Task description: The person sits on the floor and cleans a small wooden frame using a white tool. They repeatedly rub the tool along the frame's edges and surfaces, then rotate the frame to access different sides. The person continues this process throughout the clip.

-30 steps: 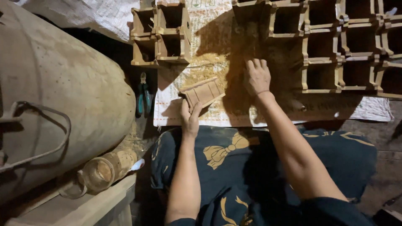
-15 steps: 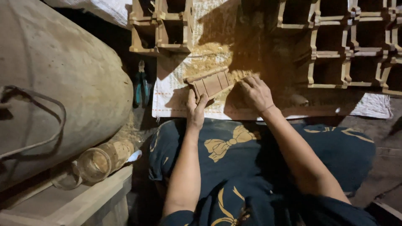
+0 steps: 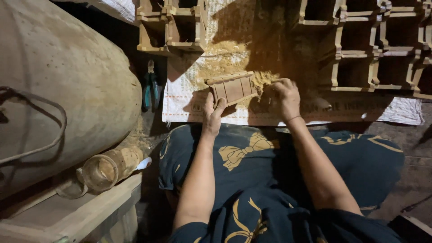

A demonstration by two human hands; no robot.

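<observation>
- The left hand (image 3: 212,110) gripped the small wooden frame (image 3: 231,87) from below, thumb and fingers pinched on its near-left corner, holding it tilted just above the white woven sheet (image 3: 180,101).
- The right hand (image 3: 282,96) was curled at the frame's right end, fingers bent in toward it; whether they actually pinched the wood or only the sawdust beside it I could not tell.
- The frame's long axis ran left to right, rising slightly toward the right, so it lay between the 2 hands, with the left hand under its left end and the right hand at its other end. Both hands were equally near.
- A pile of sawdust (image 3: 225,56) lay on the sheet directly behind the frame, toward the sheet's far edge.
- Stacked wooden lattice boxes (image 3: 360,49) stood along the sheet's far-right side, and a smaller lattice block (image 3: 173,27) at its far-left corner.
- Blue-handled pliers (image 3: 151,87) lay on the ground just off the sheet's left edge.
- A large dusty cylinder (image 3: 63,90) filled the left, with a glass jar (image 3: 110,167) lying beneath it.
</observation>
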